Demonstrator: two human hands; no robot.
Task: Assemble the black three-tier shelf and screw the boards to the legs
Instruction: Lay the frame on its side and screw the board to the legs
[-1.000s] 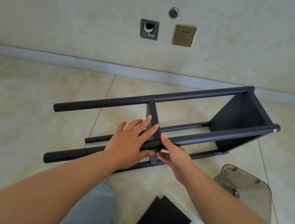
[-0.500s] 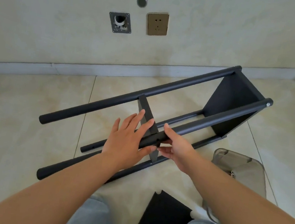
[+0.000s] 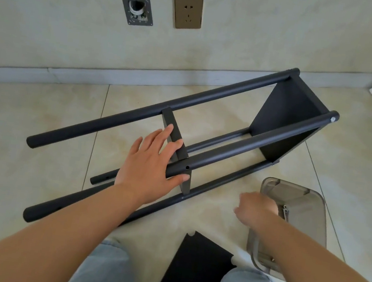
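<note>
Head view: shelf frame (image 3: 227, 144) lies on its side on the floor (image 3: 26, 132), four legs and two boards fitted; the middle board (image 3: 175, 139) is part hidden by the left hand (image 3: 150, 164), whose spread fingers rest on board and near leg. A third board (image 3: 196, 266) lies loose between the knees, its lower end cut off. Right hand (image 3: 256, 210) hangs blurred at a clear bin (image 3: 297, 223); I cannot tell how open its fingers are or whether it holds anything.
</note>
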